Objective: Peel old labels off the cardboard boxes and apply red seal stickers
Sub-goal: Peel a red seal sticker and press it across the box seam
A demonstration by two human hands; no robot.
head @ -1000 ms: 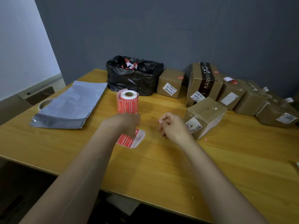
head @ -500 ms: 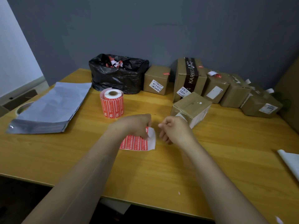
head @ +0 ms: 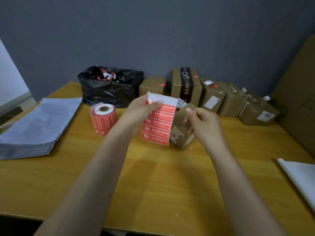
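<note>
My left hand (head: 142,110) pinches the top of a strip of red seal stickers (head: 159,124) on white backing, held upright above the table. My right hand (head: 202,123) hovers just right of the strip with its fingers curled and nothing visibly held. Behind the strip and my right hand lies a small cardboard box (head: 181,133) with a label on its near face. A roll of red seal stickers (head: 103,120) stands to the left. More cardboard boxes line the back: a small one (head: 152,86), a tall one with dark tape (head: 186,84), and several further right (head: 230,101).
A black rubbish bag (head: 109,86) with red and white scraps sits at the back. A stack of grey mailer bags (head: 35,123) lies at the left. White paper (head: 301,178) lies at the right table edge. A large cardboard sheet (head: 300,86) leans at the right.
My left hand has lifted the sticker strip off the table and now holds it upright. My right hand rose beside it. The view shifted to the right.
</note>
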